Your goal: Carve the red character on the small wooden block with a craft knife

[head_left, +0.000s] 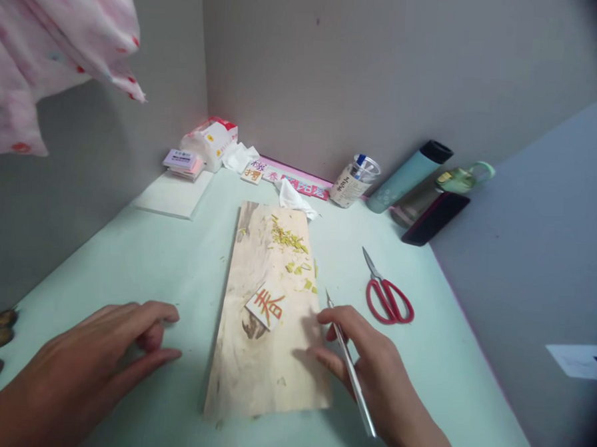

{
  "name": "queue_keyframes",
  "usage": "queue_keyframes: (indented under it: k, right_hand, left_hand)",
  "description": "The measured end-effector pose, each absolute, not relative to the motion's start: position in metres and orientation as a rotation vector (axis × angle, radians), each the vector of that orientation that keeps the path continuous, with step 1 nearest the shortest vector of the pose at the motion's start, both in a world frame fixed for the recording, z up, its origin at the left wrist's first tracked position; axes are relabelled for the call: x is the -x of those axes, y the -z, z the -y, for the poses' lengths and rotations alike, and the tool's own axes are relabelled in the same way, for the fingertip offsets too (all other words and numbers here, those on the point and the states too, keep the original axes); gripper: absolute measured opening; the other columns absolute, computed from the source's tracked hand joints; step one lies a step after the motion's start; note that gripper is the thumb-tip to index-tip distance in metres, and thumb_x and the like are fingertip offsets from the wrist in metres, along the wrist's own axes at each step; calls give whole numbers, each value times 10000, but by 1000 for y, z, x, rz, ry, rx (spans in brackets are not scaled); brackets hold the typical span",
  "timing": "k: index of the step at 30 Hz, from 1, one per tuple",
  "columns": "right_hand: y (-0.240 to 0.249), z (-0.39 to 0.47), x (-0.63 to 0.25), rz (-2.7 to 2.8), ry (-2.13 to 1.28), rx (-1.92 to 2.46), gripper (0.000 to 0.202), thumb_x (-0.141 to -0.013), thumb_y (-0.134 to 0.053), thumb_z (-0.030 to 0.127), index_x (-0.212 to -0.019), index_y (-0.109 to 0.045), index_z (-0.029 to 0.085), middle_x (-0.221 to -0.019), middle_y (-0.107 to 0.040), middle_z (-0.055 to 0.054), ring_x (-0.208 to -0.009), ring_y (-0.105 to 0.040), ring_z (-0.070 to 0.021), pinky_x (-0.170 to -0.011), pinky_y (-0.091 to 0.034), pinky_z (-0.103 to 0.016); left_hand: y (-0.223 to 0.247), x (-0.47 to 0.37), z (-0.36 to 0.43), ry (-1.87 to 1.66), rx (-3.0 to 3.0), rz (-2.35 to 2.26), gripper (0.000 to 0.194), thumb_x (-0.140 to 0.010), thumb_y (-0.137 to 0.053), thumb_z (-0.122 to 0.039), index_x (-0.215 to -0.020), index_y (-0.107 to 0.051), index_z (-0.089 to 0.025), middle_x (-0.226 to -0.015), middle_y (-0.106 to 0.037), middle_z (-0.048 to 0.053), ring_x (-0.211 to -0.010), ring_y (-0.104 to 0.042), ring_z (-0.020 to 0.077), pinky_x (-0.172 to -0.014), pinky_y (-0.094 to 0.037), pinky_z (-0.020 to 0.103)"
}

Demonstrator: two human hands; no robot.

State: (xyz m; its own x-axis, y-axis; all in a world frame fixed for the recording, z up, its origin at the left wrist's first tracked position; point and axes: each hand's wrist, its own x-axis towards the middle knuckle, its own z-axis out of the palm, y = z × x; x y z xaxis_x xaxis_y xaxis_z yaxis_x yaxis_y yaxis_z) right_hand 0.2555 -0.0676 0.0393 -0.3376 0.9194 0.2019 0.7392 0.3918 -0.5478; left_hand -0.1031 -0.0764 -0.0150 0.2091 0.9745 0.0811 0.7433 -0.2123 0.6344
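Table: a pale green top (150,269) set in a grey corner, wall behind and to the left.
Board: a long pale wooden board (266,355) lies lengthwise at the middle of the table, its far half strewn with yellow-green paper scraps (290,240).
Left hand: the left hand (96,359) rests on the table just left of the board, fingers loosely curled and parted, holding nothing.
Right hand: the right hand (366,367) sits at the board's right edge, fingers closed around a thin silver craft knife (351,370) held like a pen, blade tip pointing up and away.
Scissors: red-handled scissors (387,295) lie shut on the table right of the board, apart from the hand.
Paper cutting: a small white card with a red cut character (267,305) lies tilted on the board, just left of the knife tip, between both hands.
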Motion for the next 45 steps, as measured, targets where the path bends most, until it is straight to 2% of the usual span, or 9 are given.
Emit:
queue_keyframes:
  k: [5, 9, 13, 18, 24, 33, 38, 41, 45]
  right_hand:
    - [-21, 104, -255, 2151, -325, 1539, 202, -989, -584, 313, -1165, -532, 229, -929, -623, -30, -732, -651, -149, -645, -554, -261]
    - [-11, 120, -249, 2108, -174, 1531, 173, -1004, -549, 286, -1159, -547, 210, -961, -647, -63, -778, -682, -169, -647, -580, -267]
    - [-7, 126, -238, 2140, -50, 1376, 215, -998, -526, 162, -1205, -575, 193, -1140, -678, -117, -1048, -689, -203, -857, -601, -304]
    - [-16, 134, -225, 2476, -138, 1028, 270, -1008, -422, 115, -1206, -606, 123, -1213, -700, -168, -1207, -642, -256, -1030, -546, -400]
    - [-14, 151, -234, 2393, -100, 927, 164, -1021, -483, 162, -1066, -640, 172, -1055, -777, -125, -1053, -729, -222, -919, -601, -319]
    - [-1, 168, -243, 2288, -88, 1231, 170, -973, -592, 211, -1112, -675, 262, -924, -789, -6, -740, -762, -147, -661, -613, -162]
    - [9, 162, -244, 2340, 242, 1056, 262, -980, -533, 169, -1212, -642, 218, -1040, -779, -81, -928, -757, -221, -818, -632, -316]
    - [12, 154, -249, 2125, 343, 1413, 324, -1001, -506, 243, -1310, -563, 166, -1135, -725, -163, -1011, -724, -281, -801, -633, -412]
    - [13, 149, -249, 2075, 175, 1562, 266, -989, -534, 287, -1237, -563, 195, -1061, -710, -127, -921, -713, -272, -753, -627, -420]
  left_hand:
    - [43, 87, 120, -482, -1774, -1581, 578, -808, -647, -566, -1342, -503, -396, -913, -719, -4, -690, -684, 236, -674, -573, 345]
    - [52, 68, 135, -559, -1618, -1501, 702, -749, -704, -535, -1403, -494, -392, -1073, -726, 37, -867, -722, 295, -826, -609, 450]
    - [48, 70, 122, -644, -1685, -1409, 605, -812, -668, -570, -1367, -527, -372, -1162, -709, 44, -989, -708, 294, -847, -619, 400]
    - [34, 75, 115, -717, -2028, -1612, 457, -851, -687, -553, -1250, -625, -340, -1298, -645, 40, -1202, -612, 330, -1066, -496, 458]
    - [40, 62, 145, -791, -1926, -1433, 237, -907, -626, -467, -1110, -679, -357, -1173, -711, 12, -1096, -671, 272, -958, -574, 347]
    - [42, 68, 143, -680, -1486, -1356, 653, -895, -632, -541, -1471, -397, -343, -1314, -666, 102, -1189, -666, 336, -925, -624, 455]
    - [34, 58, 127, -717, -2113, -1453, 659, -857, -716, -472, -1443, -432, -377, -1435, -554, 60, -1287, -572, 345, -1077, -511, 472]
    - [32, 51, 117, -734, -2266, -1467, 673, -835, -742, -434, -1418, -427, -319, -1409, -543, 88, -1256, -570, 350, -1041, -508, 471]
    - [33, 46, 112, -686, -2337, -1519, 548, -824, -760, -485, -1272, -537, -263, -1214, -611, 102, -1098, -597, 348, -946, -494, 479]
